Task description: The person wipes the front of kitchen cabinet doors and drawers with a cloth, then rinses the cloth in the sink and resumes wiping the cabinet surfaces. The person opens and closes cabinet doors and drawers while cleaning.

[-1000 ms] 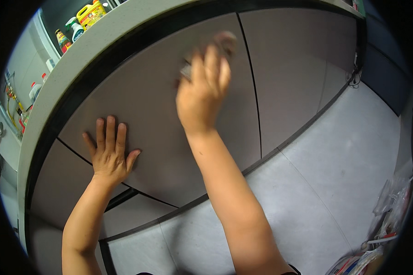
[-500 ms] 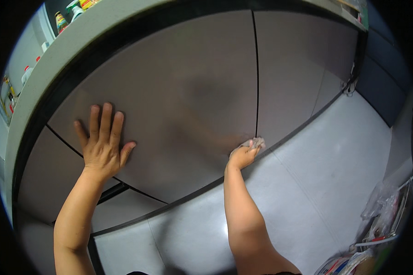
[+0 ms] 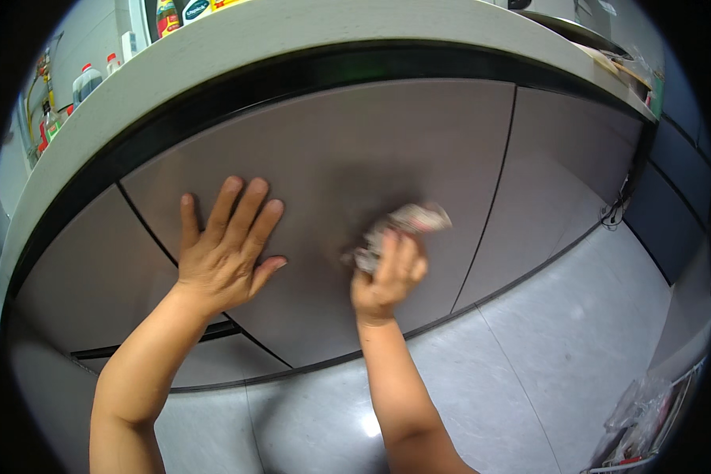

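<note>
A greyish, crumpled cleaning cloth (image 3: 416, 219) is bunched in my right hand (image 3: 389, 276), which presses it against a taupe, glossy cabinet door (image 3: 308, 142). Both the cloth and the fingers are a little blurred by motion. My left hand (image 3: 223, 253) lies flat on the same door, left of the cloth, with its fingers spread and nothing in it. A dim reflection shows on the door around the right hand.
Above the doors runs a pale countertop (image 3: 292, 31) with bottles (image 3: 87, 82) at its left. A pan (image 3: 565, 30) sits at the far right. Grey floor tiles (image 3: 521, 371) lie below. Cables (image 3: 613, 215) hang at the right corner; plastic bags (image 3: 636, 407) fill a rack.
My right hand with the cloth has moved up and left from the door's lower right corner to its middle. The view has shifted, showing more of the countertop. The left hand stays flat.
</note>
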The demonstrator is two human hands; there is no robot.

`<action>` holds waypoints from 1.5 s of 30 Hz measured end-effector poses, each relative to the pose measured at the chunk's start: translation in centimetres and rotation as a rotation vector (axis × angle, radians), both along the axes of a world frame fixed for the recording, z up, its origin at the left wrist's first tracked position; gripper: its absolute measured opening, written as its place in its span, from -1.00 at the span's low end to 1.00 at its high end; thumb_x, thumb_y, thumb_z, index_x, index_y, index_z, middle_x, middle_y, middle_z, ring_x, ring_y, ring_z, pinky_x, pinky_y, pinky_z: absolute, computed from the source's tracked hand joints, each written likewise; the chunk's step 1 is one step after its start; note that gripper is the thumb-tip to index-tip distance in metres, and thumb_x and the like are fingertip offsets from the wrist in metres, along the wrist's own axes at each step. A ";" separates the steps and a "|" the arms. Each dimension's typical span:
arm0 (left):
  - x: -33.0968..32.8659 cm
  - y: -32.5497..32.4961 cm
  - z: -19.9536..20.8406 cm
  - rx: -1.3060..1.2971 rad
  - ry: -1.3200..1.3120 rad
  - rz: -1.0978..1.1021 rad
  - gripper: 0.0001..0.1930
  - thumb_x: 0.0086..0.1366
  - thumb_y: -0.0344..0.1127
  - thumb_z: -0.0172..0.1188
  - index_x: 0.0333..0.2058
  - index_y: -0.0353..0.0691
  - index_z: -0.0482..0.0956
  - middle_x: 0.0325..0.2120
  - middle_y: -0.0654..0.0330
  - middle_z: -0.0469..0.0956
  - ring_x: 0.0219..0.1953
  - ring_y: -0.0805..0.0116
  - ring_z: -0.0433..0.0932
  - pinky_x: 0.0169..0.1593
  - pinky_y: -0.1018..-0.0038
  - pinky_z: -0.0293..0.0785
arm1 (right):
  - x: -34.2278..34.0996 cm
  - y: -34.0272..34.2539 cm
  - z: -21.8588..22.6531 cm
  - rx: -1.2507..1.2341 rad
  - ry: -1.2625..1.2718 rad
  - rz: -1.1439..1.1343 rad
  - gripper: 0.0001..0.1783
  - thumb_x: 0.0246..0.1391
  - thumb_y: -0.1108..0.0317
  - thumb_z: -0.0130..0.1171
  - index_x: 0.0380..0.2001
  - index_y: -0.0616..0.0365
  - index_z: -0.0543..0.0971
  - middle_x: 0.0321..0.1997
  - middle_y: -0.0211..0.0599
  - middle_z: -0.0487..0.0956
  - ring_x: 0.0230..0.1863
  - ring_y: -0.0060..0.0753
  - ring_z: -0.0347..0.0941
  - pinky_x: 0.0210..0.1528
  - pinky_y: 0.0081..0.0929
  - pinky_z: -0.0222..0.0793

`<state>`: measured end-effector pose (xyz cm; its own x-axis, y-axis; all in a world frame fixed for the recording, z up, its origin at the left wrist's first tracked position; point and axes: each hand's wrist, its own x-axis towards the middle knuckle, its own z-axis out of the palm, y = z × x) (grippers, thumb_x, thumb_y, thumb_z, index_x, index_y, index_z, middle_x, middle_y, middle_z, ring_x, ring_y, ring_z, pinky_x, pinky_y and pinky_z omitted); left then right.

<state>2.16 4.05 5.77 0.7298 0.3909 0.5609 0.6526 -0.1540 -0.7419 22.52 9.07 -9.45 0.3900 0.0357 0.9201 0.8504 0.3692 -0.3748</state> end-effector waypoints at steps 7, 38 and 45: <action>0.5 0.0 0.1 -0.062 -0.075 -0.063 -0.16 0.22 0.19 0.07 0.40 0.02 0.06 0.45 0.19 -0.07 0.49 0.19 -0.21 0.40 -0.13 -0.61 | 3.4 1.3 -6.0 -0.140 0.679 -0.055 -0.55 0.27 0.44 -0.09 0.16 0.51 0.34 0.32 0.14 0.30 0.30 0.07 0.26 0.24 -0.17 0.26; -4.9 -5.2 -4.9 -0.073 -0.374 -0.119 -0.25 -0.08 -0.27 0.44 0.17 -0.11 0.42 0.26 0.20 0.30 0.35 0.21 0.20 0.38 -0.09 -0.19 | -2.7 -2.9 16.8 0.292 -0.604 0.330 -0.44 -0.28 0.50 0.08 -0.06 0.04 0.65 0.18 -0.17 0.50 0.18 -0.02 0.29 0.26 -0.22 0.10; -5.0 -4.7 -5.8 -0.091 -0.386 -0.080 -0.25 0.00 -0.25 0.39 0.23 -0.14 0.38 0.33 0.19 0.23 0.42 0.23 0.09 0.41 -0.05 -0.27 | -5.0 -4.2 -3.8 0.047 -0.404 0.359 -0.64 -0.18 0.34 0.13 -0.25 -0.11 0.74 0.10 -0.32 0.56 0.13 -0.06 0.36 0.06 -0.14 0.19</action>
